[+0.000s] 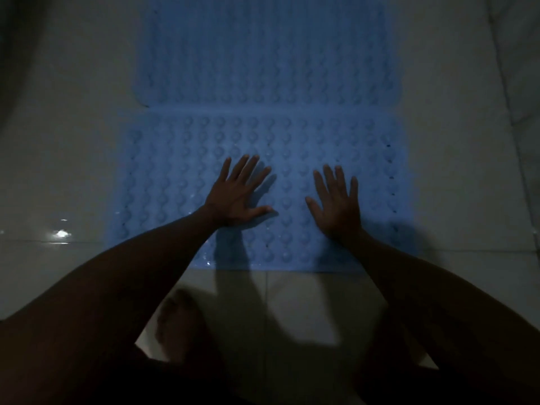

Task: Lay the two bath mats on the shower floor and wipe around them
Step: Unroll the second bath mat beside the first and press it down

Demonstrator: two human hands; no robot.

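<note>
Two blue bath mats with rows of round bumps lie flat on the white tiled shower floor, end to end. The near mat (163, 182) overlaps or meets the far mat (263, 54) along a seam across the middle of the view. My left hand (236, 197) presses flat on the near mat with fingers spread. My right hand (336, 203) lies flat on the same mat a little to the right, fingers straight. Neither hand holds anything.
Glossy white floor tiles (58, 171) surround the mats, with a bright light reflection (61, 233) at the left. A bare foot (175, 320) stands on the tile just before the near mat's front edge. The scene is dim.
</note>
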